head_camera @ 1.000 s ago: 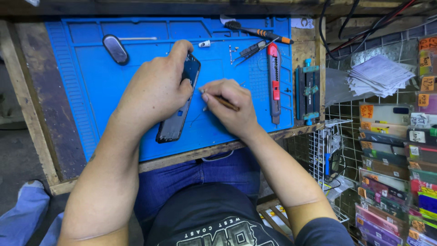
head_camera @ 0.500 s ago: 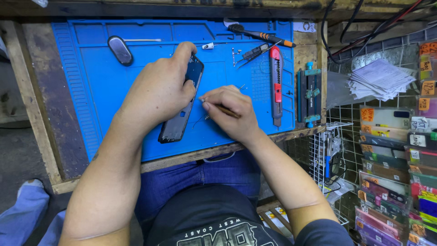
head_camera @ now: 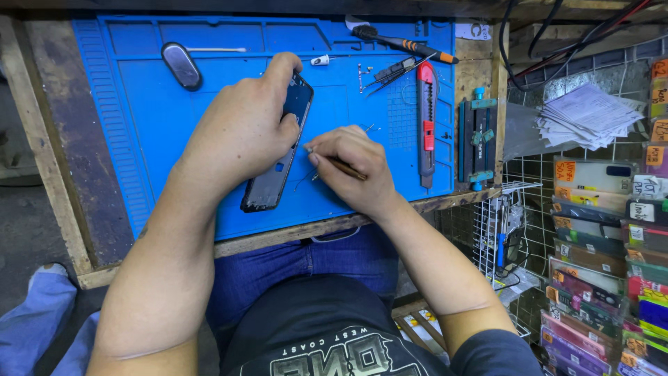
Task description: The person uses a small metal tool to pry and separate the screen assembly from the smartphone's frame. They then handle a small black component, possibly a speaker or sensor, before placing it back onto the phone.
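- The right hand [head_camera: 351, 163] pinches a thin brown tool [head_camera: 342, 164] between pressed-together fingers [head_camera: 327, 150], its tip aimed left at the phone's edge.
- The left hand [head_camera: 240, 132] grips the dark phone frame [head_camera: 278, 150], fingers curled over its upper end.
- The phone frame lies on the blue mat [head_camera: 139, 125], long axis running from lower left to upper right.
- Both forearms reach forward from the body, wrists bent inward.
- A red-and-grey utility knife [head_camera: 426, 125] lies right of the hands on the desk [head_camera: 62, 153].
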